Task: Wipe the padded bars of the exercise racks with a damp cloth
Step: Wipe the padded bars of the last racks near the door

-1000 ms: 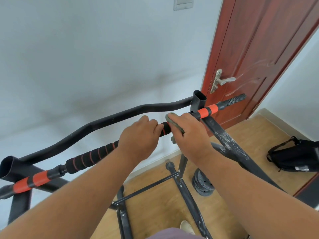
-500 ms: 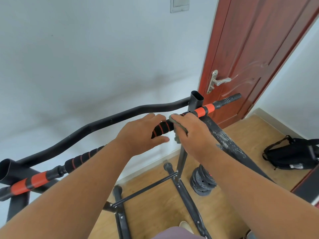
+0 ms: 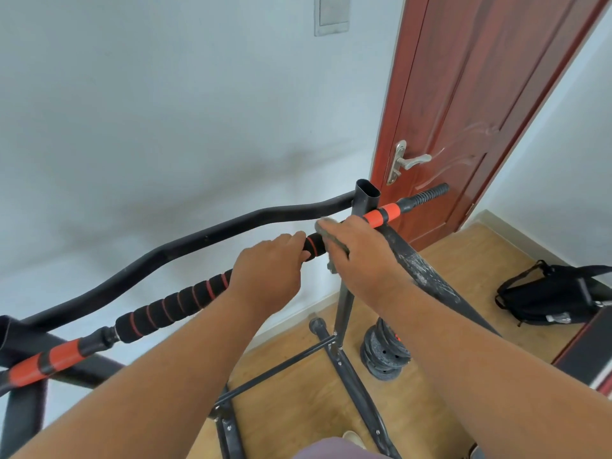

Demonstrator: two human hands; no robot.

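Observation:
A black padded bar (image 3: pixel 172 306) with thin red rings and orange end sleeves runs across the exercise rack from lower left to upper right. My left hand (image 3: pixel 268 270) grips this bar near its middle, fingers curled over the top. Just to its right my right hand (image 3: pixel 361 256) is wrapped round the bar with a grey cloth (image 3: pixel 326 235) under its palm; only the cloth's edge shows beside the thumb. A short stretch of padding shows between the two hands.
A curved bare black bar (image 3: pixel 198 240) runs behind the padded one, close to the white wall. The rack's upright post (image 3: pixel 366 193) stands by a red door (image 3: pixel 463 111). Weight plates (image 3: pixel 384 356) and a black bag (image 3: pixel 549 296) lie on the wooden floor.
My left hand's grip has slid left and tightened round the bar. My right hand with the cloth has stayed near the post. The view has shifted slightly.

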